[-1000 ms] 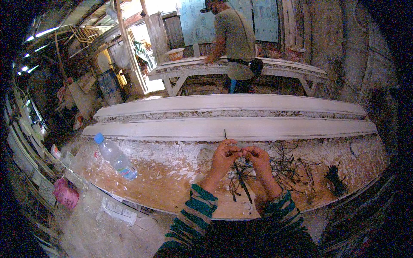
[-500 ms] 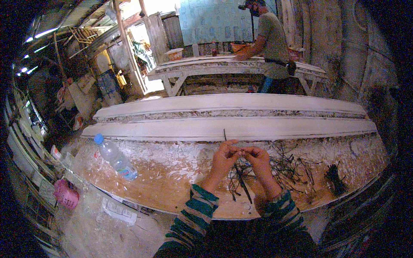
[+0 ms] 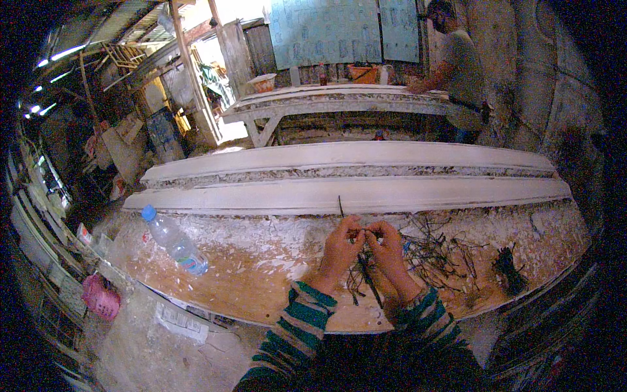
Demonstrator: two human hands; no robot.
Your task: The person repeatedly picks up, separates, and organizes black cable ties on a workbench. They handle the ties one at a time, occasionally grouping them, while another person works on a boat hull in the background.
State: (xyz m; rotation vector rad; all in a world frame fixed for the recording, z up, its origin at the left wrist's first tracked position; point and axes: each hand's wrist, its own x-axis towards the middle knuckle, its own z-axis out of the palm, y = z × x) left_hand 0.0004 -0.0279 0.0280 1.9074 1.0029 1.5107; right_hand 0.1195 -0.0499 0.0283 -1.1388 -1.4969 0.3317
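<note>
I see my left hand (image 3: 341, 247) and right hand (image 3: 386, 247) meeting over the table (image 3: 261, 268), fingers pinched shut on a bundle of thin dark wires (image 3: 361, 274) that hangs between them, one strand poking upward. More loose wire (image 3: 437, 251) lies scattered just right of my hands (a tangled heap). A plastic bottle (image 3: 174, 240) lies well to the left.

Daylight is pouring through an open doorway (image 3: 219, 98) at the far left. A long, plaster-crusted table (image 3: 215, 261) is stretching across the near side, with pale moulded lengths (image 3: 353, 193) lying along its far edge. Beyond, a second white bench (image 3: 326, 104) is standing under blue-green sheeting (image 3: 326, 29), where another person (image 3: 457, 72) is working.
</note>
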